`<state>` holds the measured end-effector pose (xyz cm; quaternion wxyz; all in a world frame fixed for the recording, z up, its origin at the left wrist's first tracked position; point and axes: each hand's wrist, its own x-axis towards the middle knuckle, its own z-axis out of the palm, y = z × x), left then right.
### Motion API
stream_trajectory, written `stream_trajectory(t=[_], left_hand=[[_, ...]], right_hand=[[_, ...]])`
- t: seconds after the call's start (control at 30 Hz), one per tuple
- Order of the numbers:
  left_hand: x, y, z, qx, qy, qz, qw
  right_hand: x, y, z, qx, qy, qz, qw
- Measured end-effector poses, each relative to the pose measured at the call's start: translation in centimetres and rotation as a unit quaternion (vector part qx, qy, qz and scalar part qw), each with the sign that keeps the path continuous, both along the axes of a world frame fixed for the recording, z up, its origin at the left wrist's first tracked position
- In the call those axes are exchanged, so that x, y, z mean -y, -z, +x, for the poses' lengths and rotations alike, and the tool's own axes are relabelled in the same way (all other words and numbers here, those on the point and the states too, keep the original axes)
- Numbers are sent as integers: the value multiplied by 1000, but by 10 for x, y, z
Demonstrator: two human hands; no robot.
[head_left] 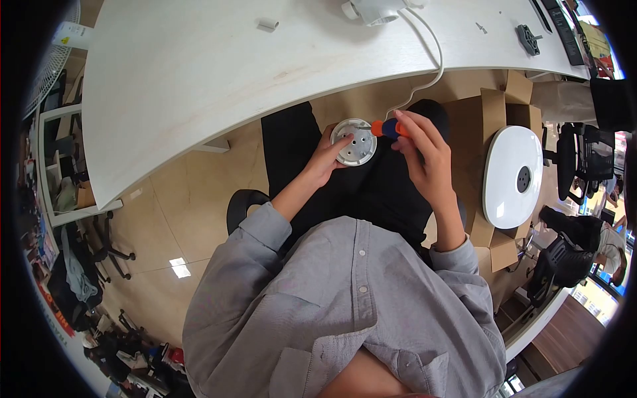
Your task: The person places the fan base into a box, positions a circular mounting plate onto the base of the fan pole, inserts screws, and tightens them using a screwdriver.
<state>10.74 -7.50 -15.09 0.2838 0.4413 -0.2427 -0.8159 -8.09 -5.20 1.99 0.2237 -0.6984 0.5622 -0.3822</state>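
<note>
My left hand [324, 159] grips a round white plastic housing [358, 154] above my lap, with the thumb laid over its rim onto the inner face. Several dark holes show in that face. In my right hand [424, 149] is a screwdriver with an orange and dark blue handle [390, 129]. Its thin shaft points left, and the tip is over the upper part of the housing; whether it touches a screw is too small to tell. A white cable [424, 87] runs down from the table and passes behind my right hand.
On the white table [219, 86] lie a small grey cylinder [267, 25], a white appliance part [378, 10], small screws [481, 28] and a dark knob-like part [529, 40]. To my right, a white oval base [511, 176] rests on an open cardboard box [494, 109]. Office chairs [584, 159] stand beyond.
</note>
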Motion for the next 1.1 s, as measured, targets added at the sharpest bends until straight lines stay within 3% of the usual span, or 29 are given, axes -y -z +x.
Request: stream_trajectory(t=[0.43,0.7,0.83,0.9,1.1], left_hand=[[2,-6,-7,17,5,-7,1000],[4,2,-13,8,21,-1,1000],[7,3,-14,3,24,5,1000],[8,4,-14,2,28,7,1000],[6,4,-16,14,32,1,999]], right_hand=[[-1,-13,4,-55,21,-36,998],[-5,-8,-2,-99,92,59,989],[2,-7,-2,-145,80,-71,984],[0,2,-10,-74,56,-37,995],[2,29,-23,-175,61,-56,981]])
